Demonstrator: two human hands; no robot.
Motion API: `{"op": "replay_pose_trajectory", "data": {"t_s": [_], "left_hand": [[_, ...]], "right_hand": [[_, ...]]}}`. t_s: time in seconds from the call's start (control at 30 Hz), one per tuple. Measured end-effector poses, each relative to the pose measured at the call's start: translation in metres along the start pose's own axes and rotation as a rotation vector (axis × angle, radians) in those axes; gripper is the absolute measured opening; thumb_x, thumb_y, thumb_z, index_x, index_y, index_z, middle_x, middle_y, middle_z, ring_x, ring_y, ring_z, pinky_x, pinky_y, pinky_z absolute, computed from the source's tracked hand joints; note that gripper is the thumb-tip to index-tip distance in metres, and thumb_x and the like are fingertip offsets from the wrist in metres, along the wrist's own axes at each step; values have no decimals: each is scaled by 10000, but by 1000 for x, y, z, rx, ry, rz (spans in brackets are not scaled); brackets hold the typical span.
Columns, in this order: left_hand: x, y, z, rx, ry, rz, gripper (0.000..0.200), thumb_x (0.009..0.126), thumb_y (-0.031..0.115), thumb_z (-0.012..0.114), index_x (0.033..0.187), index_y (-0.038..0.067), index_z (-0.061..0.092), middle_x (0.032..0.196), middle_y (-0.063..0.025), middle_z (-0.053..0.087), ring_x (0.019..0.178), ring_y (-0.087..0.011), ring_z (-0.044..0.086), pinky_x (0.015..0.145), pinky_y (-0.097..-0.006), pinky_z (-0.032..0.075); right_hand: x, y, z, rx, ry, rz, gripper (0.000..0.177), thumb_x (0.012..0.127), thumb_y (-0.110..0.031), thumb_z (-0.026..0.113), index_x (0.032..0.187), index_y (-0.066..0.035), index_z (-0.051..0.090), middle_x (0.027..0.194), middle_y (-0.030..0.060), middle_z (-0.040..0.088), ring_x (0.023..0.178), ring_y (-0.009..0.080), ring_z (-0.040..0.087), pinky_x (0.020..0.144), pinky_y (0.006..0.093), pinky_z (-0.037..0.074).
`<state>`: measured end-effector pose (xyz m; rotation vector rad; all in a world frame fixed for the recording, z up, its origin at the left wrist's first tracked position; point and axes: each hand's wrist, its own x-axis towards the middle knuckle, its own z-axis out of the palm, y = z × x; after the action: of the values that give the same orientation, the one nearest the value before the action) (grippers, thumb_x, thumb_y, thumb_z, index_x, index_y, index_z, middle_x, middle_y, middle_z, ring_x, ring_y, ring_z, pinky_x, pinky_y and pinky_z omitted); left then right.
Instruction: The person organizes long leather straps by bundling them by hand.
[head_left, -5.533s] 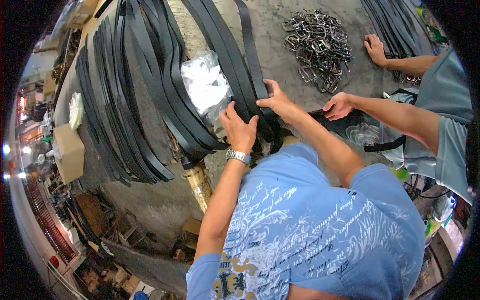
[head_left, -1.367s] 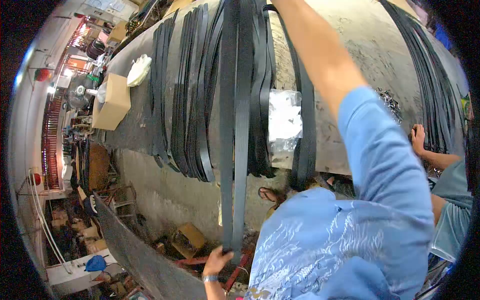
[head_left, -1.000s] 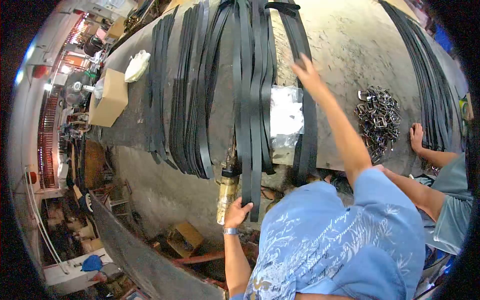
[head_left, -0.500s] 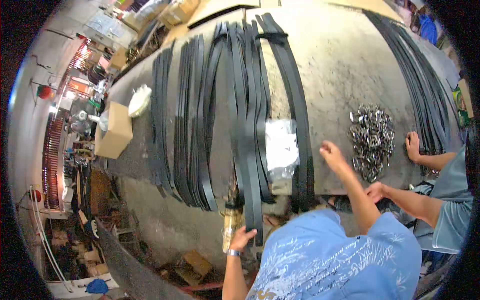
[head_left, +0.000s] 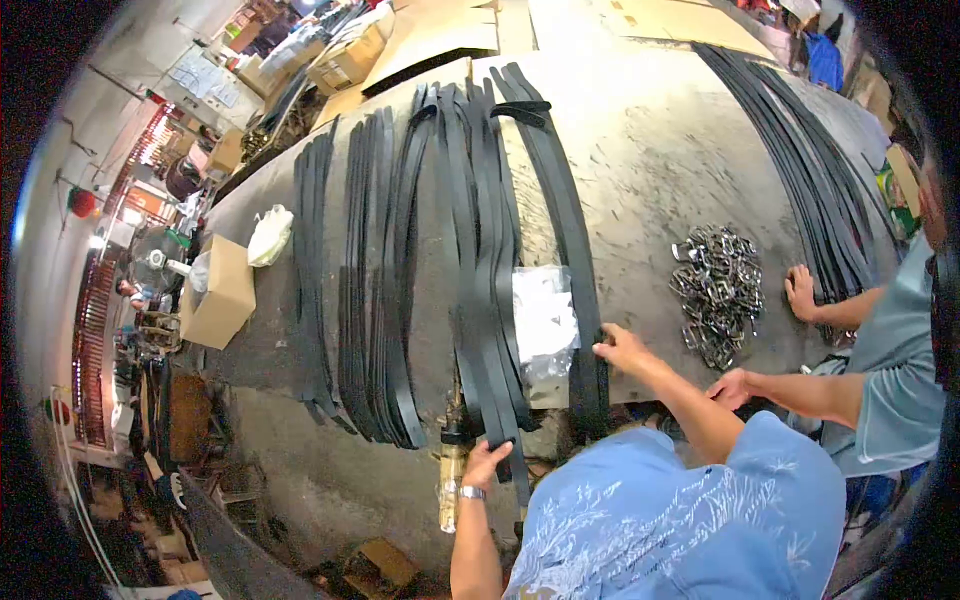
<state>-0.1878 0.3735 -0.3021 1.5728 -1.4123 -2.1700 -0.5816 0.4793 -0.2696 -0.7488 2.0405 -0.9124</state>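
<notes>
At the near table edge, my left hand with a wristwatch grips the end of a long black strap, thumb on top. The strap runs away from me over a bundle of similar straps. My right hand is closed, its fingertips beside a second group of black straps; a small dark thing shows at the fingers, too small to name. Between the hands lies a clear plastic bag with white contents. Right of my right hand is a heap of shiny metal buckles.
More black straps lie on the left of the table, others on the right. A co-worker's hands are at the right edge. A cardboard box and white bag stand left. A yellowish-handled tool hangs by my left hand.
My right hand has moved left and nearer, from beside the buckles to the straps by the plastic bag. My left hand still holds the strap end. The camera view has shifted slightly.
</notes>
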Motion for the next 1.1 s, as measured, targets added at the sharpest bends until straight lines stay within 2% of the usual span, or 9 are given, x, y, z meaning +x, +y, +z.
{"op": "replay_pose_trajectory", "data": {"t_s": [0.07,0.1,0.2,0.33,0.43,0.63,0.87,1.03,1.1], "left_hand": [[4,4,2,-46,-20,-23,348,829,229,799,1094,36,684,1055,-22,694,952,-151,623,861,-335,472],[6,5,3,-35,-27,-6,343,829,226,799,1092,36,687,1056,-23,695,949,-152,624,858,-338,474],[7,5,5,5,-41,13,335,824,218,802,1087,38,695,1055,-24,696,942,-155,626,848,-344,479],[-4,20,11,67,-78,-3,356,801,209,820,1089,39,700,1044,-26,698,929,-156,629,835,-346,484],[-23,41,14,130,-90,28,371,780,193,834,1089,37,700,1036,-28,699,921,-155,632,832,-342,485],[-68,52,15,127,-111,8,374,768,231,852,1050,33,707,943,-15,708,809,-118,641,736,-295,510],[-84,42,16,115,-90,-58,332,797,216,830,1049,39,707,943,-23,714,814,-122,649,740,-295,519],[-85,43,19,68,-97,-54,322,814,201,818,1062,38,693,970,-28,710,820,-127,646,732,-308,522],[-84,37,17,62,-98,-42,323,815,197,817,1063,37,689,977,-27,706,818,-126,642,724,-311,519]], "right_hand": [[-26,-2,6,73,-59,62,583,829,-296,729,1292,-7,525,1062,190,681,977,322,657,868,412,512],[-24,24,21,73,-107,59,516,880,-266,711,1267,3,503,934,157,653,707,201,646,600,355,527],[-50,20,28,137,-203,158,484,890,-279,704,1209,21,498,889,148,652,687,197,652,571,360,520],[-56,12,28,107,-374,189,415,914,-384,657,949,28,627,689,118,663,669,205,668,551,367,511],[-62,17,22,-121,-384,150,482,932,-453,598,801,8,651,659,116,664,691,228,681,577,400,508],[-86,30,21,-322,-341,-169,511,941,-494,548,827,-7,651,728,174,669,694,337,660,676,463,494],[-89,-22,53,-145,-633,-252,510,942,-494,546,942,6,645,849,192,678,837,358,657,746,459,492],[-85,-41,95,-232,-822,-327,610,941,-568,496,1121,3,612,1100,263,637,1049,414,605,882,495,459],[-81,-40,114,-195,-826,-330,603,941,-556,516,1130,9,604,1069,239,650,1020,377,619,867,476,470]]}}
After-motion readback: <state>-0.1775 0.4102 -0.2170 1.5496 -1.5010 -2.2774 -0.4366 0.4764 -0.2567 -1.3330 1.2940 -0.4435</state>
